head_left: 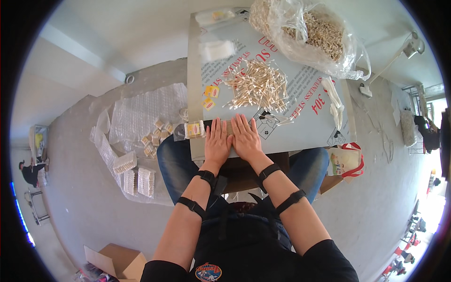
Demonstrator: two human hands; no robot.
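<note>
Near the table's front edge, my left hand (218, 142) and my right hand (246, 141) lie side by side, palms down with fingers stretched forward. Between and under them shows a flat row of cotton swabs (229, 127), mostly covered by the hands. Just left of my left hand is a clear pack of cotton swabs (194, 129) with a yellow label. A loose pile of cotton swabs (258, 87) spreads on the table beyond my fingers. Two yellow label cards (211, 91) rest left of that pile. A few stray swabs (284, 120) lie to the right.
A big clear plastic bag (324, 40) full of swabs stands at the table's far right. White gloves (335, 103) lie near the right edge, thin clear bags (218, 50) at the far left. On the floor, bubble wrap (138, 108) carries several swab packs (125, 162).
</note>
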